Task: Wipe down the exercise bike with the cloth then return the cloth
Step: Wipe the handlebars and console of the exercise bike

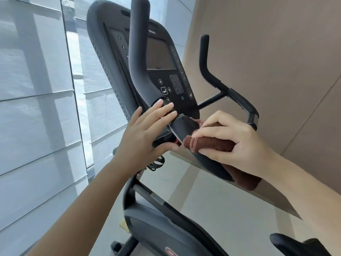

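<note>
The black exercise bike (158, 58) fills the middle of the head view, its console screen facing me. My left hand (145, 132) wraps around the base of the left handlebar, fingers over the top and thumb beneath. My right hand (227, 139) presses a folded brown cloth (210, 143) onto the dark pad below the console. One end of the cloth hangs out under my right wrist. The right handlebar (204, 58) rises free behind my right hand.
Window blinds (33, 89) cover the left side. A beige wall (276, 52) stands close on the right. The bike's frame and shroud (156, 224) run down below my arms, and the dark saddle tip (291, 244) shows at bottom right. Pale floor lies beneath.
</note>
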`<control>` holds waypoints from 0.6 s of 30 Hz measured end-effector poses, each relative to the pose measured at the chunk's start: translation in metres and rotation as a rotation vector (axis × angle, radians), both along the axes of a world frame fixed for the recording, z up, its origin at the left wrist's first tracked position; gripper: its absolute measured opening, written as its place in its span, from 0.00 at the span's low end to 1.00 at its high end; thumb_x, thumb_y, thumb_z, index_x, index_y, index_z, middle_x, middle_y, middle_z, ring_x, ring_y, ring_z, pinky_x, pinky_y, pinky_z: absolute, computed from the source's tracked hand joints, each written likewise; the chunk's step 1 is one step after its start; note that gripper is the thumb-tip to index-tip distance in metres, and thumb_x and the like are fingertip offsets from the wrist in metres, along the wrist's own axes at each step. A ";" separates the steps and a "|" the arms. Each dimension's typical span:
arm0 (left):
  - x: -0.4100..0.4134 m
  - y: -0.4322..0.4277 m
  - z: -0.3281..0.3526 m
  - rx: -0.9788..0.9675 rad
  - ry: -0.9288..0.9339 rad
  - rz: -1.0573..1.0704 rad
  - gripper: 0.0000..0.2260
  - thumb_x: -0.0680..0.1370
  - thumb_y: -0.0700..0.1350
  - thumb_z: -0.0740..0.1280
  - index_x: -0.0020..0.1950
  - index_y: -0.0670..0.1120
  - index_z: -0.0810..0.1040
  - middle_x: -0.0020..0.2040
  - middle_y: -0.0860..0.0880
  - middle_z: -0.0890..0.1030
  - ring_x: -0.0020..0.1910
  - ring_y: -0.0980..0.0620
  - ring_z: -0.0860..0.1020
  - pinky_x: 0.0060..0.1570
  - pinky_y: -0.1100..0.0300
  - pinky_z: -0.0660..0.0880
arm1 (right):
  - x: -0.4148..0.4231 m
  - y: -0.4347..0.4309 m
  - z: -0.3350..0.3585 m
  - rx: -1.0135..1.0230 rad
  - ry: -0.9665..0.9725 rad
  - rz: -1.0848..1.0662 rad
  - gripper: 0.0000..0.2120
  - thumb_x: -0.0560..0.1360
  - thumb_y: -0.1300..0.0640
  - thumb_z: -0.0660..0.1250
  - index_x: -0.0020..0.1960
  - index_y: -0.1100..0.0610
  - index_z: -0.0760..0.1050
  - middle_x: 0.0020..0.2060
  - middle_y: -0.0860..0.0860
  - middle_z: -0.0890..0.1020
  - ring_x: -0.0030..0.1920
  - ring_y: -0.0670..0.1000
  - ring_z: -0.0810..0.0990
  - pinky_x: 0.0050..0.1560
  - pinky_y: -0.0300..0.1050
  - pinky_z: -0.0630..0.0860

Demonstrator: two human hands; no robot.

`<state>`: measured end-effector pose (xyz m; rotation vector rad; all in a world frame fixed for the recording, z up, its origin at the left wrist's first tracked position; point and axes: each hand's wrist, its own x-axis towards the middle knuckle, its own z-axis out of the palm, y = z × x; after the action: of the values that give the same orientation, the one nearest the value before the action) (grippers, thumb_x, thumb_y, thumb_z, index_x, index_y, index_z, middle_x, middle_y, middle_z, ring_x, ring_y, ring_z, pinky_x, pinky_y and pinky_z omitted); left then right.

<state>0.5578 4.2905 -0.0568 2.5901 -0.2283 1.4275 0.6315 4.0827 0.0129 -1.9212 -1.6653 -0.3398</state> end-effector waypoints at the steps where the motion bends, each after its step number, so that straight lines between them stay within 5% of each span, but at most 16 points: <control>1: 0.002 0.002 -0.001 0.017 -0.013 -0.014 0.29 0.72 0.62 0.60 0.64 0.42 0.73 0.67 0.45 0.72 0.69 0.46 0.64 0.66 0.41 0.59 | 0.000 0.006 0.001 0.013 -0.011 -0.011 0.12 0.70 0.56 0.70 0.53 0.53 0.80 0.46 0.52 0.77 0.50 0.51 0.77 0.55 0.48 0.73; 6: 0.016 0.013 0.005 0.091 -0.093 -0.093 0.28 0.76 0.62 0.55 0.61 0.41 0.76 0.62 0.44 0.76 0.67 0.46 0.67 0.65 0.48 0.59 | -0.001 0.035 0.009 0.049 0.007 -0.083 0.12 0.70 0.57 0.72 0.53 0.50 0.80 0.46 0.51 0.77 0.49 0.48 0.77 0.55 0.43 0.72; 18: 0.040 0.023 0.015 0.125 -0.211 -0.261 0.24 0.75 0.62 0.58 0.51 0.43 0.80 0.49 0.45 0.80 0.55 0.48 0.73 0.61 0.45 0.60 | -0.010 0.032 0.007 0.035 0.135 -0.225 0.12 0.69 0.54 0.70 0.52 0.46 0.79 0.45 0.47 0.76 0.48 0.47 0.76 0.51 0.36 0.70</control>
<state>0.5979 4.3136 -0.0420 2.3873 -0.6782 1.6293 0.6212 4.1148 0.0197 -2.0617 -1.3527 -0.3162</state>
